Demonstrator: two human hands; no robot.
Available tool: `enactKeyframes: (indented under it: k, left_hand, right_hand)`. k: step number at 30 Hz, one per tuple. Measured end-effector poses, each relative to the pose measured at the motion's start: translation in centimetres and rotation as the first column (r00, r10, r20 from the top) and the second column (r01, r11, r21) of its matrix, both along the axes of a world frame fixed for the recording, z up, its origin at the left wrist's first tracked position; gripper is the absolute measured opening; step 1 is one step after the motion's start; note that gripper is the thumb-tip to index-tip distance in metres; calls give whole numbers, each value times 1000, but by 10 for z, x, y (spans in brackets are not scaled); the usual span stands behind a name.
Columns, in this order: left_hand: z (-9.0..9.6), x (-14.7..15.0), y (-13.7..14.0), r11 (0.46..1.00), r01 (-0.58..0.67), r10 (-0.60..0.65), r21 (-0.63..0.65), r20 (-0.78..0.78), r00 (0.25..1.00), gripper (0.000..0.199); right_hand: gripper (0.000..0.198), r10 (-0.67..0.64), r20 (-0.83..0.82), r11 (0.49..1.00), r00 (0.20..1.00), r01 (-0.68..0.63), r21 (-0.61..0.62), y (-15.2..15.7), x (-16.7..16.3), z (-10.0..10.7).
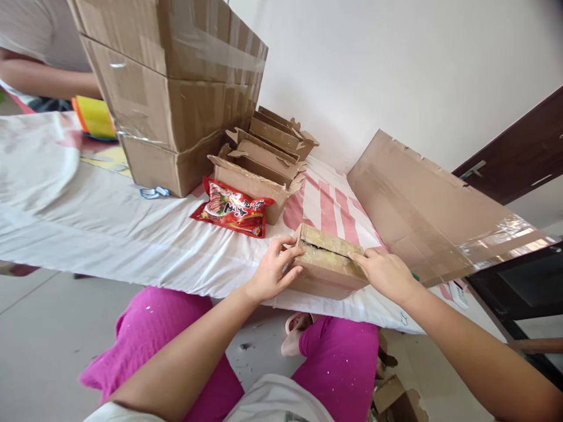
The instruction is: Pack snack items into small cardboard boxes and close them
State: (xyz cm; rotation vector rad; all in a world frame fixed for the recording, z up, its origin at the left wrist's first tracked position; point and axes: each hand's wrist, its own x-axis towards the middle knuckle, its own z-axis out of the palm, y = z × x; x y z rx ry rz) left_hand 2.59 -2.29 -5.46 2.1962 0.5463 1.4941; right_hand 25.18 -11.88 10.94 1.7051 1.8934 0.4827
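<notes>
A small cardboard box (328,278) lies at the table's near edge, its two top flaps closed down with a dark gap running between them. My left hand (277,266) grips the box's left end, fingertips on the top edge. At the opposite end my right hand (387,272) holds on, its fingers at the end of the gap between the flaps. What the box contains is hidden. Left of it, a red plastic food packet (233,206) with printed lettering leans against an open small cardboard box (250,181).
More open small boxes (275,135) stand behind in a row. A tall taped carton (176,99) rises at the left, and a large carton (422,211) stands at the right. Beyond the tall carton is another person's arm (48,79) near a yellow item (94,117). Cardboard pieces (398,398) lie below.
</notes>
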Motion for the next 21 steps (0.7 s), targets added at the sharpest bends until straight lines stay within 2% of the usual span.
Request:
enactKeyframes:
  k: [8,13,15,17,21]
  left_hand:
    - [1,1,1,1000,6,-6,-5,19,1000,31]
    - [0,2,1,1000,4,-4,-10,13,1000,32]
    - [-1,2,1,1000,2,-2,-5,14,1000,32]
    - [-1,3,1,1000,1,-1,-4,17,1000,33]
    - [-1,3,1,1000,10,-9,-25,19,1000,34]
  right_hand:
    - [38,-94,-45,992,995,98,85,-13,31,14]
    - [41,-275,-122,954,954,286,89,-14,66,7]
    - [42,-325,-200,929,924,352,118,-12,83,-7]
    - [42,-345,-283,909,895,394,138,-11,98,-30]
    - [38,-326,-417,894,848,420,155,-11,114,-95]
